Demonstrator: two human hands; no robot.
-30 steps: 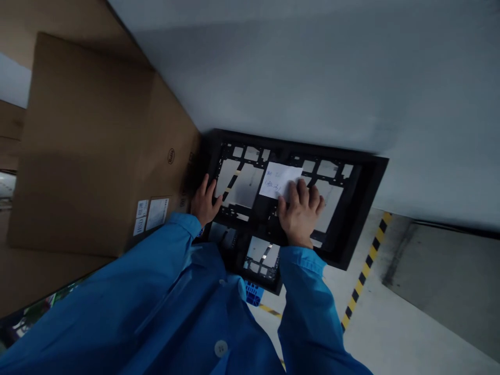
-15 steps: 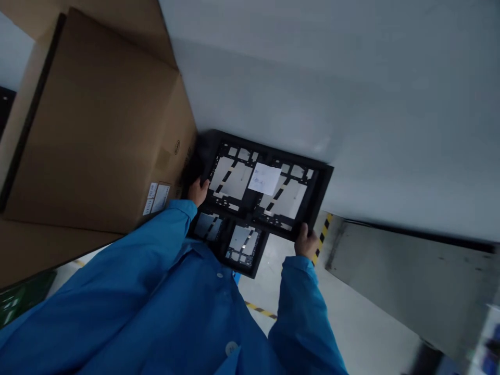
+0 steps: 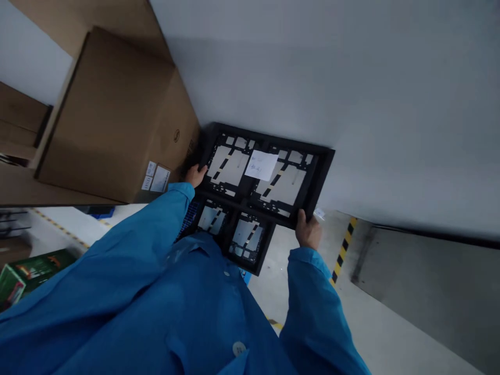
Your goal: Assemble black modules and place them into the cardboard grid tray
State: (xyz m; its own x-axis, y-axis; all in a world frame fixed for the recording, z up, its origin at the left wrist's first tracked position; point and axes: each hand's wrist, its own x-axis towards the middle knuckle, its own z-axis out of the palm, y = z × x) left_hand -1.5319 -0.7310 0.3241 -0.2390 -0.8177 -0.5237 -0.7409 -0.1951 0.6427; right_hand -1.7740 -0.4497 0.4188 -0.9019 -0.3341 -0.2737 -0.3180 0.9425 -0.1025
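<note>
In the head view, my left hand [image 3: 194, 175] curls its fingers around one edge of a black rectangular compartmented tray [image 3: 318, 177], and my right hand [image 3: 308, 232] grips the far corner, so the tray sits held between them. A white paper note [image 3: 261, 165] lies on the tray, and a brown cardboard box [image 3: 117, 117] stands just beside my left hand.

wear: blue work coat [image 3: 156, 297] | collar [image 3: 191, 253]: folded, blue | button [image 3: 239, 348]: round, pale | left hand [image 3: 196, 175], right hand [image 3: 308, 233]: bare

The handwriting [image 3: 254, 164] on the paper note [image 3: 269, 166] is too small to read.
</note>
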